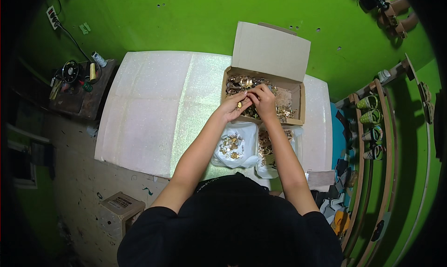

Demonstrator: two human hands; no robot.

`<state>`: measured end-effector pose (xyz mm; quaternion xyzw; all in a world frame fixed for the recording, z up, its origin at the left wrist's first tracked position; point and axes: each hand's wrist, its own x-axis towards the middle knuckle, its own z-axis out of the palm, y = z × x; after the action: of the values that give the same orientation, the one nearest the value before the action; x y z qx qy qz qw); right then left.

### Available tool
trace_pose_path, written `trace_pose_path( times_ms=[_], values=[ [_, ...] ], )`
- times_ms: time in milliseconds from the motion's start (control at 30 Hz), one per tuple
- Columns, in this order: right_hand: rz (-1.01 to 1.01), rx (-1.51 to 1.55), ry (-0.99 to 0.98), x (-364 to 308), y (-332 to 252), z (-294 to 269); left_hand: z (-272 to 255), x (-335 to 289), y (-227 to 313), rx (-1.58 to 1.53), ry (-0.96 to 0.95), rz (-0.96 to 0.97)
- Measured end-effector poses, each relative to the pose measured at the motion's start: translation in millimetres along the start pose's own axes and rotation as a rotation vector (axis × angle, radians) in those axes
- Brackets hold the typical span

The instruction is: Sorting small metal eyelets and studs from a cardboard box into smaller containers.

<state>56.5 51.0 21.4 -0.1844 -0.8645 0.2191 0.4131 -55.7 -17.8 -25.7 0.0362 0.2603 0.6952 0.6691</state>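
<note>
Both hands are close together over an open cardboard box, which holds many small gold and silver metal fittings, apparently buckles. My left hand is closed, with a small gold metal piece showing at its fingers. Beside it, my right hand is bent in a pinch, its fingertips meeting the left ones; whatever they grip is too small to name. Nearer to me stands a plastic-lined tub with several gold and silver pieces. A second lined tub, partly under my right forearm, holds more metal pieces.
The box's raised lid leans toward the green wall. A pale glittery sheet covers the table. At far left, a small dark table carries thread spools. Sandals hang on a wooden rack at right; a cardboard carton stands lower left.
</note>
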Motion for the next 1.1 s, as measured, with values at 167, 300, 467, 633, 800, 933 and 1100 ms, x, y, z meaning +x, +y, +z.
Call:
trace_pose_path(
  times_ms=[167,300,467,633,800,933,1100],
  values=[
    [-0.003,-0.033,-0.063,1.3,0.9,-1.3,1.7,1.4,-1.9,0.013,0.039,0.002],
    [-0.023,-0.057,-0.071,-0.2,1.8,1.8,1.2,3.3,-4.3,0.04,0.068,0.016],
    [-0.036,-0.067,-0.06,-3.6,3.9,4.6,0.6,3.7,-6.1,0.039,0.095,0.018],
    [-0.083,-0.076,-0.05,-4.5,3.7,4.9,1.9,3.0,-4.4,0.07,0.1,0.018],
    [-0.133,-0.094,-0.056,-6.3,4.0,4.7,3.3,2.8,-4.5,0.073,0.127,0.008],
    [-0.172,-0.103,-0.072,-9.2,5.2,4.7,-2.8,5.9,-5.6,0.043,0.136,-0.032],
    [-0.167,-0.087,-0.069,-11.1,8.3,3.1,-3.9,7.0,-5.6,0.012,0.142,-0.042]
  ],
)
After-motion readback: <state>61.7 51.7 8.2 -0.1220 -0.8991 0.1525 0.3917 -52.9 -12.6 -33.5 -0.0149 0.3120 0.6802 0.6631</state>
